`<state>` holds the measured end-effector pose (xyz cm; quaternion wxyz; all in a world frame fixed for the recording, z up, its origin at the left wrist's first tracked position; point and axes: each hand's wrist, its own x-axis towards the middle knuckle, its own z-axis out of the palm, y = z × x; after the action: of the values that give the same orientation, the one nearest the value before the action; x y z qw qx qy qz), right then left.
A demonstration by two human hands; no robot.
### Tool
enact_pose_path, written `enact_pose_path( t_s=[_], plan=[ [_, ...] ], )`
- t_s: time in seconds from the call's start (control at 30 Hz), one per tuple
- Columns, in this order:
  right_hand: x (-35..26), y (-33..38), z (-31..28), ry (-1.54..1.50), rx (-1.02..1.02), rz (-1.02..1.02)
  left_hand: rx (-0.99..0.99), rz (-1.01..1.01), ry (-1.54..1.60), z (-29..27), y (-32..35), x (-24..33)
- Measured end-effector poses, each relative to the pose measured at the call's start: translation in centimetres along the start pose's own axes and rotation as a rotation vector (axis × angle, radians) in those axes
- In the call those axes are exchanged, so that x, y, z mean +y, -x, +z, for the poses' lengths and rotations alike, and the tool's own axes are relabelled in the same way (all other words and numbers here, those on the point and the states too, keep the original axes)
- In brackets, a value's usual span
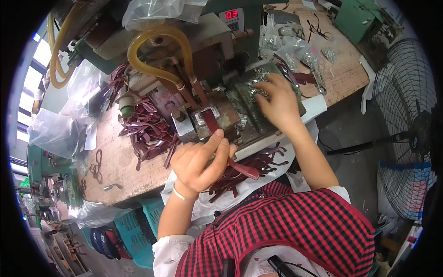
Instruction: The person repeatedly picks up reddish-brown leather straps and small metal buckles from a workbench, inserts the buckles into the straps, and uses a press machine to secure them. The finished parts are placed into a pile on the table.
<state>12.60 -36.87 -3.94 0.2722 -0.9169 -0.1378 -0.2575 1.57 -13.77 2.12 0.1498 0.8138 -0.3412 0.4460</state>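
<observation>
Workbench (120, 161): left hand (200, 164) pinches maroon strap (213, 123); right hand (277, 99) on metal bits (258, 78).

Left hand (199, 162) curled with fingers pinched; right hand (278, 102) reaches forward, palm down.

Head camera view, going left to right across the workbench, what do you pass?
Crumpled clear plastic bag → pile of dark red strips → left hand holding a dark red strip at the metal fixture → right hand on small metal parts → standing fan.
</observation>
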Motion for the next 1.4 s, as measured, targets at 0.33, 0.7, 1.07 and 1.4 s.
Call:
enact_pose_path(
  t_s=[0.33, 0.7, 1.07, 1.4],
  plan=[
    [4.6, -4.5, 3.0, -0.129, 0.017, -0.037, 0.021, 0.013, 0.048, 0.9, 0.5, -0.4],
    [2.9, 1.7, 0.8, -0.803, 0.291, 0.368, 0.131, -0.604, -0.267, -9.2, 8.9, 0.8],
    [-0.6, -1.0, 2.7, -1.028, 0.169, 0.373, -0.685, -0.689, -0.506, -2.1, 14.2, -6.8],
    [3.7, 4.9, -4.7, -0.707, 0.218, 0.457, -0.566, -1.061, -0.009, -11.2, 16.9, -10.4]
  ],
)
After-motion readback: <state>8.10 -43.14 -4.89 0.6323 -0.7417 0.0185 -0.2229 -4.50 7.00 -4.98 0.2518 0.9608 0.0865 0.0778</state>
